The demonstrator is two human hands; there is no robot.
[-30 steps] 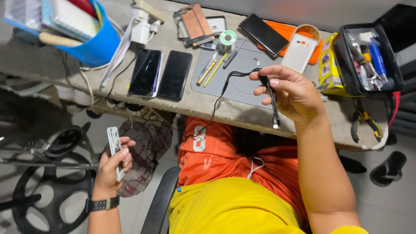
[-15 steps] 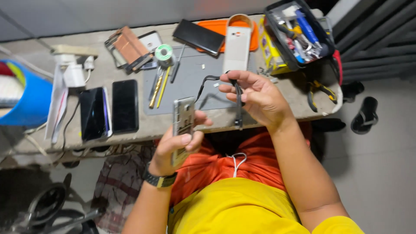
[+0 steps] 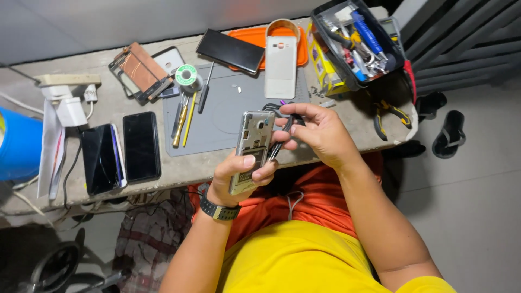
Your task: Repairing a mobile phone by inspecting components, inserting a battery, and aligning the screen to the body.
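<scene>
Now both hands together over near table edge (image 3: 179, 176): left hand (image 3: 239, 176), raised from below, closed round opened phone (image 3: 251, 146); right hand (image 3: 317, 133) pinching black probe (image 3: 279, 142) against it.

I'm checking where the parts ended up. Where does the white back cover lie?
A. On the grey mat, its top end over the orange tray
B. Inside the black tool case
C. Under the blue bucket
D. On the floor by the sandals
A: the white back cover lies flat on the grey mat, its top end overlapping the orange tray.
</scene>
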